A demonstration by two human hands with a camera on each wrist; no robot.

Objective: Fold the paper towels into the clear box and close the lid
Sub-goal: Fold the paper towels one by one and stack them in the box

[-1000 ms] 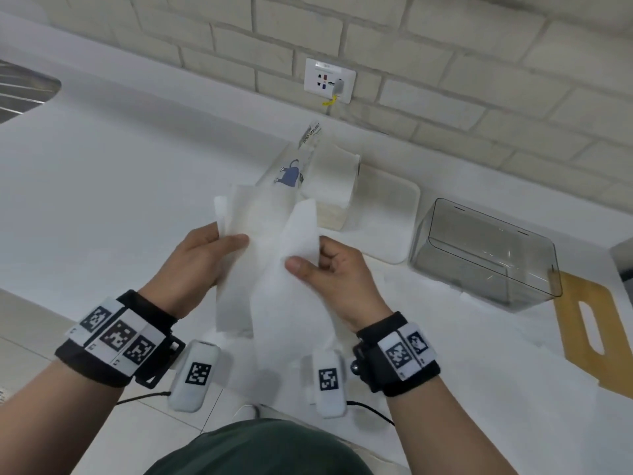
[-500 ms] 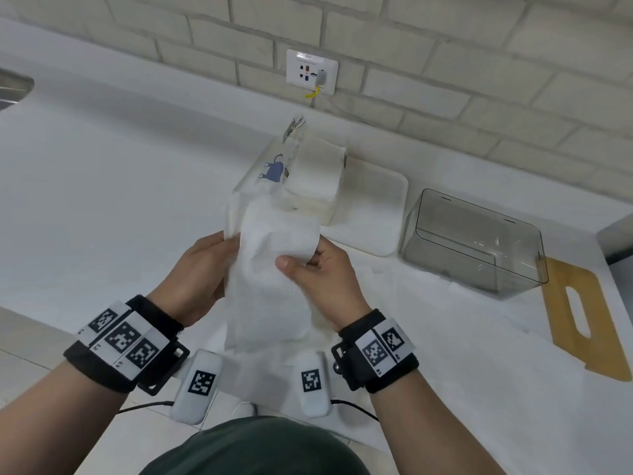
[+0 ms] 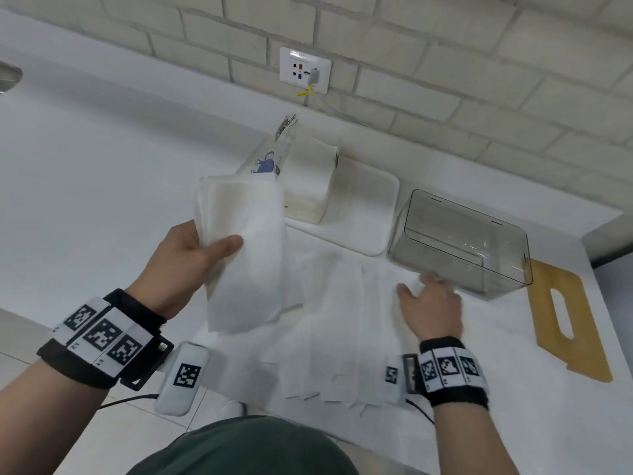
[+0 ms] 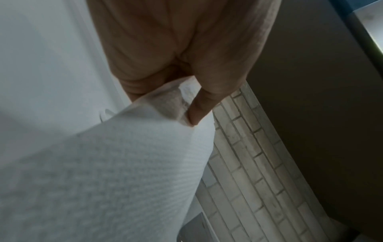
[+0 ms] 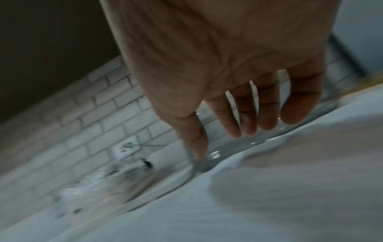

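Two hands, one folded paper towel [image 3: 245, 255] held up.
Left hand [image 3: 185, 258] pinches it (thumb over front); right hand [image 3: 430, 308], fingers spread and holding nothing, nears the clear box [image 3: 459, 245] by the tabletop [image 3: 102, 186]'s right edge.

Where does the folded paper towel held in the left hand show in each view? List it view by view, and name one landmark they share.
Head: the folded paper towel hangs centre-left, held by the left hand.
Left wrist: it fills the lower left, pinched below the fingers.
Right wrist: not in it; only towels lying on the counter show.
Shared landmark: the brick wall.
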